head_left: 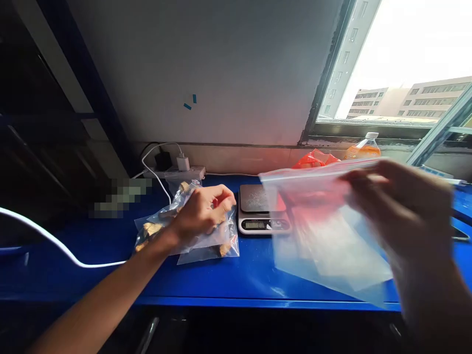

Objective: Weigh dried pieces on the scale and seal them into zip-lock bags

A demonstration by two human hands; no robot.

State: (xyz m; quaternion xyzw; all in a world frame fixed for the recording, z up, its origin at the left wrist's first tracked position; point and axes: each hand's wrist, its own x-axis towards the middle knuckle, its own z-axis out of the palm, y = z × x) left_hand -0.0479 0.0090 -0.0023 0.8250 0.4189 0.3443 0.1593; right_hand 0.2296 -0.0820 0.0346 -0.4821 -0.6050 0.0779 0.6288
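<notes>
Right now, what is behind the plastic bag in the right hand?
Through the plastic bag, part of the scale and blue table show dimly. Its cloudy middle hides the rest.

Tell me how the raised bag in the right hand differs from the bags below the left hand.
The raised bag hangs from the right hand; the lower bags lie on the blue table below the left hand.
The lower bags hold tan chunks; none show in the raised bag.
The raised bag looks hazy, the lower bags clearer.
Both are see-through.
</notes>
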